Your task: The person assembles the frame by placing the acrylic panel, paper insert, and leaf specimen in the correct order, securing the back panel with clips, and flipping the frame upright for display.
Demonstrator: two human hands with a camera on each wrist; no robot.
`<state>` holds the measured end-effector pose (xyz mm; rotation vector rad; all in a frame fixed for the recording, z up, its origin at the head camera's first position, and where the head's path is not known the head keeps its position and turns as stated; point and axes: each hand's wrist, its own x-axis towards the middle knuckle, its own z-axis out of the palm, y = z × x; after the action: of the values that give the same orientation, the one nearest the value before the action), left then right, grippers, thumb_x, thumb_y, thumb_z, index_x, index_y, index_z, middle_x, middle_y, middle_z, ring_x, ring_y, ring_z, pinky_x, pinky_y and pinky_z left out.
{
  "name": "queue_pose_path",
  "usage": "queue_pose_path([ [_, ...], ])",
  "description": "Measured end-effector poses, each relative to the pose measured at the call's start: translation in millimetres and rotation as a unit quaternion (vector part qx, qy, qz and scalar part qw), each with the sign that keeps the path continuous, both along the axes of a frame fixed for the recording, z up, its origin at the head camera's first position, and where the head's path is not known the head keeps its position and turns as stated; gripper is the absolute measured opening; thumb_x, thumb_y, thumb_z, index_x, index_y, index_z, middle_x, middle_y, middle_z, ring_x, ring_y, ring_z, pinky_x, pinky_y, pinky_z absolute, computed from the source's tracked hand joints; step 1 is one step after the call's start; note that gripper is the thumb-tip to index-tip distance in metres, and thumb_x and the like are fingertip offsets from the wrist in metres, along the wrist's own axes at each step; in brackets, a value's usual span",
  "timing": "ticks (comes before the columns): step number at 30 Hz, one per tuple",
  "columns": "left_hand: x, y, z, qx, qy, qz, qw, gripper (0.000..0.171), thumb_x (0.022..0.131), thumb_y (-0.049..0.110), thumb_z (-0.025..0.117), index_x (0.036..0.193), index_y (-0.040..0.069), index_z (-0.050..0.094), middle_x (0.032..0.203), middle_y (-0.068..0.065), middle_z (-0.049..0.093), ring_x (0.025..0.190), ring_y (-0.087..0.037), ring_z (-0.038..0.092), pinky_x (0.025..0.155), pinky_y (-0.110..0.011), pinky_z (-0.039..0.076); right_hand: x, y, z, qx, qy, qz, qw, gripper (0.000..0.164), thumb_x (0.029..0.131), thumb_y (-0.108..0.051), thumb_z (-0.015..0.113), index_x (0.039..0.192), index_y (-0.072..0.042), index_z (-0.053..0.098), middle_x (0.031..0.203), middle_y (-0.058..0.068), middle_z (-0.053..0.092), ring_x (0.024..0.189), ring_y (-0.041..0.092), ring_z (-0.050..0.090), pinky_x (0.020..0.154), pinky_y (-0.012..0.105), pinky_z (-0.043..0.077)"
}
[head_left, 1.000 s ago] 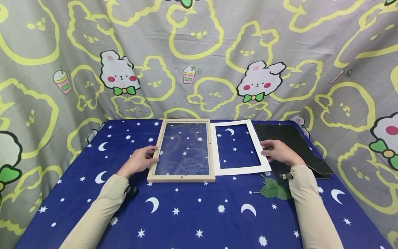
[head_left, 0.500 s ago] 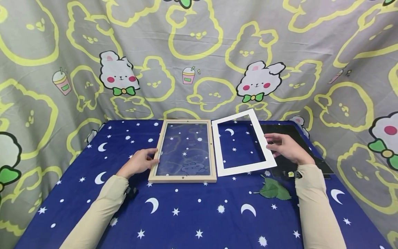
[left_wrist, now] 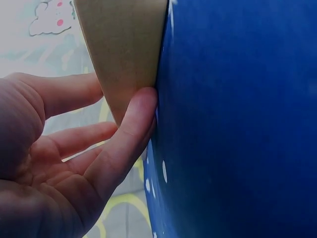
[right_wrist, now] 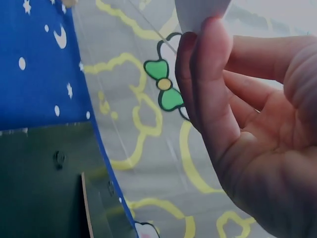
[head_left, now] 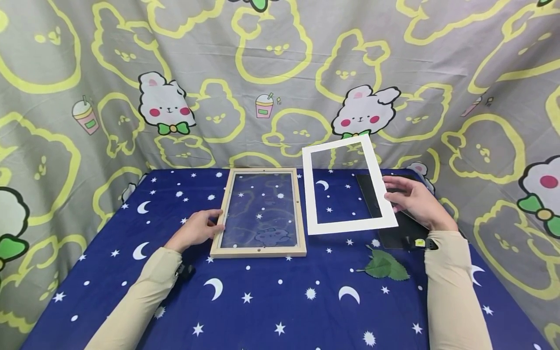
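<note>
The left hand (head_left: 197, 231) grips the left side of a light wooden picture frame (head_left: 258, 251) that lies flat with a clear pane in it. In the left wrist view, thumb and fingers meet the wooden rail (left_wrist: 124, 44) from two sides. The right hand (head_left: 411, 199) pinches a white picture mat (head_left: 350, 226) by its right border and holds it above the table, tilted, just right of the frame. Only a corner of the mat (right_wrist: 203, 12) shows between thumb and fingers in the right wrist view.
A black backing board (head_left: 395, 237) lies at the right, partly covered by the right hand and mat; fittings show on the dark board (right_wrist: 39, 163) in the right wrist view. Green leaves (head_left: 387, 265) lie in front of it. A patterned curtain (head_left: 297, 58) hangs behind the table.
The right hand has lifted the white mat off the table, tilting it and moving it up and slightly right. The left hand stays on the frame, which has barely shifted.
</note>
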<state>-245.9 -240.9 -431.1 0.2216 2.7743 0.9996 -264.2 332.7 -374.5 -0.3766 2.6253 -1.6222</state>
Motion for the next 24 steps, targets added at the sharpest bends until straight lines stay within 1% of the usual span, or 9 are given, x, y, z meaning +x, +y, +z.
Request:
queue_pose_path([
  [1, 0.5, 0.6, 0.0, 0.001, 0.000, -0.002, 1.0000, 0.058, 0.097, 0.016, 0.070, 0.147, -0.005, 0.050, 0.111, -0.022, 0.073, 0.069, -0.016, 0.070, 0.067, -0.033, 0.057, -0.2, -1.8, 1.0, -0.011, 0.002, 0.002, 1.000, 0.057, 0.101, -0.012, 0.066, 0.150, 0.004, 0.043, 0.120, -0.015, 0.063, 0.089, 0.005, 0.068, 0.065, 0.031, 0.061],
  [3, 1.1, 2.2, -0.2, 0.001, 0.002, -0.003, 1.0000, 0.058, 0.097, 0.015, 0.070, 0.147, -0.004, 0.050, 0.112, -0.022, 0.073, 0.068, -0.015, 0.070, 0.067, -0.033, 0.057, -0.4, -6.8, 3.0, -0.034, 0.006, 0.008, 0.999, 0.057, 0.100, -0.010, 0.066, 0.149, 0.006, 0.042, 0.118, -0.015, 0.063, 0.088, 0.005, 0.068, 0.064, 0.029, 0.060],
  [6, 2.0, 5.7, -0.6, 0.002, 0.007, -0.009, 0.9999, 0.057, 0.097, 0.015, 0.070, 0.147, -0.005, 0.050, 0.112, -0.022, 0.072, 0.068, -0.016, 0.070, 0.066, -0.033, 0.057, -0.9, -16.5, 5.1, -0.064, 0.012, 0.017, 0.998, 0.056, 0.100, -0.006, 0.065, 0.149, 0.009, 0.041, 0.118, -0.011, 0.065, 0.087, 0.006, 0.069, 0.062, 0.028, 0.059],
  [8, 2.8, 8.3, -1.3, 0.001, 0.010, -0.012, 0.9999, 0.056, 0.097, 0.014, 0.070, 0.147, -0.005, 0.050, 0.112, -0.023, 0.072, 0.068, -0.015, 0.070, 0.065, -0.032, 0.056, -1.7, -23.3, 5.3, -0.074, 0.017, 0.024, 0.997, 0.056, 0.100, -0.005, 0.065, 0.148, 0.010, 0.041, 0.119, -0.009, 0.065, 0.087, 0.006, 0.069, 0.061, 0.028, 0.059],
  [12, 5.2, 13.1, -1.5, 0.003, 0.012, -0.015, 0.9998, 0.056, 0.097, 0.013, 0.070, 0.146, -0.005, 0.051, 0.114, -0.023, 0.072, 0.068, -0.015, 0.071, 0.063, -0.030, 0.056, -3.2, -34.6, 5.1, -0.077, 0.027, 0.024, 0.996, 0.056, 0.100, -0.005, 0.065, 0.148, 0.011, 0.041, 0.118, -0.009, 0.064, 0.087, 0.006, 0.069, 0.061, 0.027, 0.059],
  [16, 7.1, 16.9, -1.2, 0.002, 0.012, -0.014, 0.9998, 0.055, 0.098, 0.015, 0.069, 0.146, -0.003, 0.052, 0.108, -0.020, 0.074, 0.067, -0.015, 0.070, 0.061, -0.030, 0.054, -4.0, -44.8, 5.0, -0.086, 0.027, 0.021, 0.996, 0.056, 0.100, -0.005, 0.065, 0.149, 0.010, 0.042, 0.118, -0.007, 0.064, 0.086, 0.006, 0.070, 0.061, 0.028, 0.060],
  [20, 8.3, 22.3, -0.9, -0.006, 0.014, -0.019, 0.9997, 0.054, 0.098, 0.016, 0.069, 0.146, -0.002, 0.053, 0.111, -0.020, 0.073, 0.066, -0.013, 0.070, 0.061, -0.030, 0.054, -4.2, -56.4, 3.8, -0.093, 0.017, 0.018, 0.995, 0.056, 0.100, -0.005, 0.065, 0.149, 0.008, 0.042, 0.119, -0.005, 0.063, 0.085, 0.006, 0.069, 0.062, 0.027, 0.060],
  [24, 9.5, 29.8, 0.5, -0.006, 0.017, -0.029, 0.9994, 0.055, 0.098, 0.017, 0.070, 0.146, -0.003, 0.053, 0.118, -0.022, 0.072, 0.065, -0.013, 0.070, 0.060, -0.029, 0.053, -5.0, -67.6, 0.5, -0.089, 0.013, 0.014, 0.996, 0.054, 0.099, -0.004, 0.065, 0.149, 0.006, 0.045, 0.122, 0.002, 0.062, 0.085, 0.007, 0.069, 0.063, 0.029, 0.060],
])
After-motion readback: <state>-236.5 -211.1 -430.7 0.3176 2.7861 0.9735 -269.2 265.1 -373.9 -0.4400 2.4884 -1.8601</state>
